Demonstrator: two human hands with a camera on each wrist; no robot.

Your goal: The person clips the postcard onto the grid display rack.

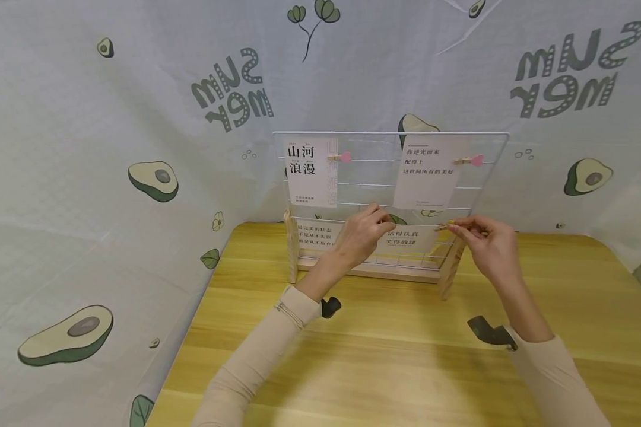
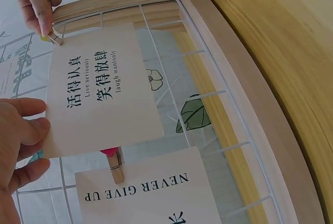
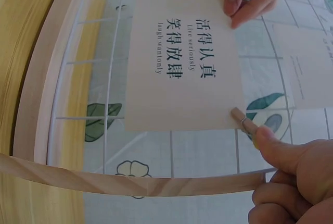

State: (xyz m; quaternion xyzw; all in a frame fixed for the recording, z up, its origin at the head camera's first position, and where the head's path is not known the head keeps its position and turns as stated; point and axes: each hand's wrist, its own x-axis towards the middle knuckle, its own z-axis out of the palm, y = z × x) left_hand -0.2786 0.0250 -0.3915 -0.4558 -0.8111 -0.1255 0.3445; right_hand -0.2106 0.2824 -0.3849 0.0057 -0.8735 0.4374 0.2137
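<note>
A white card (image 2: pixel 109 120) printed with Chinese characters and "Live seriously, laugh wantonly" lies against the lower right of a white wire grid (image 1: pixel 371 185). My left hand (image 1: pixel 360 234) pinches the card's upper edge near its left corner, thumb in front. At the other upper corner, my right hand (image 1: pixel 488 243) grips a small wooden clothespin (image 3: pixel 244 120) between thumb and forefinger. The clothespin's tip overlaps that corner, and a bit of yellow shows by the fingertips. Left of this card, a "NEVER GIVE UP" card (image 2: pixel 148 195) hangs from a wooden clothespin (image 2: pixel 116 166) with a pink end.
Two more cards, a left one (image 1: pixel 310 187) and a right one (image 1: pixel 424 187), hang higher on the grid from pink-ended clothespins. A wooden stand (image 1: pixel 395 271) holds the grid on the wood-grain table (image 1: pixel 384 356). Behind hangs an avocado-print cloth (image 1: pixel 139 89).
</note>
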